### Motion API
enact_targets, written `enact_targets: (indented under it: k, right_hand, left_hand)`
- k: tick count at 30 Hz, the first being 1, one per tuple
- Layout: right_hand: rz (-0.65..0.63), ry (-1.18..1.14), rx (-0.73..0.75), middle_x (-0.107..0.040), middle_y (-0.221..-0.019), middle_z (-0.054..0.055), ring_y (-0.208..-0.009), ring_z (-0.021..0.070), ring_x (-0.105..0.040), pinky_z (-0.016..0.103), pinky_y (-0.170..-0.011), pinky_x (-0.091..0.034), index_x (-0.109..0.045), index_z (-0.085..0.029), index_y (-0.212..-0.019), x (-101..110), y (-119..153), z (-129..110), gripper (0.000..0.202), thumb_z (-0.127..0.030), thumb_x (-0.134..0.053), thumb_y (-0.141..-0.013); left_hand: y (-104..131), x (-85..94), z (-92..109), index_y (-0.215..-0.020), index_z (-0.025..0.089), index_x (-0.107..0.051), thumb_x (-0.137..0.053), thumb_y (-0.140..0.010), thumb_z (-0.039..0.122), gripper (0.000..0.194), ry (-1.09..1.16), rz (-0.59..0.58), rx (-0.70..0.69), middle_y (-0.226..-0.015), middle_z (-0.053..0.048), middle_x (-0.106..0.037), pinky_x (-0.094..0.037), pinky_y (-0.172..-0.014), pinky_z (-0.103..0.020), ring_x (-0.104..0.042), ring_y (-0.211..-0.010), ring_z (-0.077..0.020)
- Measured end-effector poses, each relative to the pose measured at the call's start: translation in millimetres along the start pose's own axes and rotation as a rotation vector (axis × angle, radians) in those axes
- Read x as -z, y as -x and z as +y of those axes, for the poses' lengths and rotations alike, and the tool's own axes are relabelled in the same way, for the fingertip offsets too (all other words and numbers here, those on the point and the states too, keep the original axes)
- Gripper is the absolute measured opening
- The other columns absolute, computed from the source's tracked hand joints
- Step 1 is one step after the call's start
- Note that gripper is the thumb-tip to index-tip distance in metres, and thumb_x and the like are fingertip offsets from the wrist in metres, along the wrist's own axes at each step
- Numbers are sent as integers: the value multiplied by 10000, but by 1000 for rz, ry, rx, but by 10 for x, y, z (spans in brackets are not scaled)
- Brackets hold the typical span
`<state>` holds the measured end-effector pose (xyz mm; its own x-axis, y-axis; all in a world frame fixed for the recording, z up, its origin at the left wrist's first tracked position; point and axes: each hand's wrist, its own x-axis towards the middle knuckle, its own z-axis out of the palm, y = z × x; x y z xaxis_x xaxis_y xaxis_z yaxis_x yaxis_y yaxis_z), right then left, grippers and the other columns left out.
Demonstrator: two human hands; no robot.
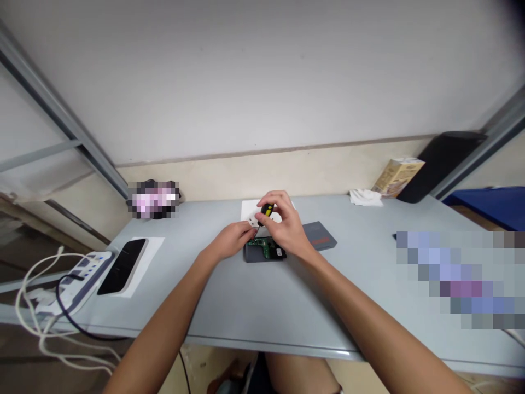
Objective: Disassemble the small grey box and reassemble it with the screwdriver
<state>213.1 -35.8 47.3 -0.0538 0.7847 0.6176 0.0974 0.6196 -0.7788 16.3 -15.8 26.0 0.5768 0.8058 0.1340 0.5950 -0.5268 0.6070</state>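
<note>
A screwdriver (267, 211) with a black and yellow handle is in my right hand (286, 225), its shaft slanting down toward a green circuit board (266, 246). The board sits in a dark grey shallow casing (255, 256) on the table. Beside the screwdriver's tip, at the board's far left corner, the fingertips of my left hand (230, 241) are pinched together. What they hold, if anything, is too small to make out. A flat grey cover (324, 234) with orange-red marking lies to the right, partly behind my right wrist.
Behind the casing, white paper (248, 209) carries small dark bits. On the left are a phone (123, 267) and a power strip (77, 282) with loose cables. Crumpled tissue (365, 197), a carton (397, 176) and a black object (441, 164) stand at back right.
</note>
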Motion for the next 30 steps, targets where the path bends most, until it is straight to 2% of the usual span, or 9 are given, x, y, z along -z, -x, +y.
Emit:
enact_targets:
  k: [3,6,9,12,17,22,24,27,30]
  right_hand:
    - [30,14,28,-632,-1093,58,-1022,220,-627,416,-953,-521,-653,-297,-1191,-46,24,-23,264,-216,-609,-944]
    - [-44,-34,35,-661,-1228,77,-1124,229,-636,436,-1009,-510,-581,-304,-1339,-87,56,-34,353,-222,-497,-1005]
    - [-85,15,76,-656,-1263,86,-1128,248,-629,450,-1022,-500,-635,-285,-1204,-96,71,-40,223,-278,-573,-990]
    - [-5,64,93,-656,-1123,72,-1030,244,-628,436,-967,-514,-657,-279,-1052,-82,63,-50,127,-243,-649,-931]
    - [-90,-65,8,-681,-1170,63,-1099,228,-638,429,-1007,-490,-626,-289,-1224,-47,42,-87,257,-232,-533,-991]
    - [-2,21,66,-665,-1027,48,-979,229,-623,415,-920,-501,-649,-269,-953,-45,15,-107,70,-218,-662,-906]
    - [17,2,48,-661,-993,38,-925,214,-619,402,-885,-508,-664,-277,-998,-46,11,-102,151,-166,-621,-904]
    - [-64,-83,-15,-682,-1139,48,-1028,214,-638,406,-935,-508,-654,-295,-1174,-37,16,-97,297,-150,-545,-939]
    - [-118,-87,-13,-674,-1222,60,-1143,227,-623,409,-993,-485,-662,-278,-1113,-23,12,-100,192,-205,-582,-954]
  left_hand:
    - [-8,-9,-31,-767,188,-573,-438,-1038,349,343,14,-8,-17,-796,-14,-625,-422,-715,-291,-550,-739,-170]
    - [-19,-13,-54,-773,186,-581,-445,-1027,320,318,23,-11,-31,-807,-20,-645,-436,-725,-296,-562,-749,-176]
    - [-19,-12,-48,-807,186,-599,-441,-1034,329,312,35,-6,-9,-817,-26,-669,-454,-730,-302,-585,-760,-187]
    - [-14,-8,-30,-802,187,-605,-434,-1037,330,325,17,-3,2,-811,-22,-673,-447,-708,-299,-581,-743,-183]
    - [-9,-8,-25,-767,183,-592,-448,-1024,315,322,17,2,2,-778,-15,-656,-422,-694,-290,-566,-723,-171]
    - [-7,-16,-20,-770,184,-583,-441,-1034,353,344,38,1,27,-760,-8,-640,-411,-679,-288,-553,-706,-169]
    - [-7,-15,-14,-741,186,-564,-446,-1026,344,347,23,1,30,-729,0,-613,-396,-669,-286,-529,-685,-163]
    - [-10,-16,-13,-731,186,-556,-453,-1008,315,322,30,-1,28,-726,1,-611,-394,-672,-283,-528,-689,-161]
    - [-14,-24,-25,-766,183,-577,-443,-1015,322,315,54,-7,36,-747,-3,-624,-400,-677,-281,-535,-698,-162]
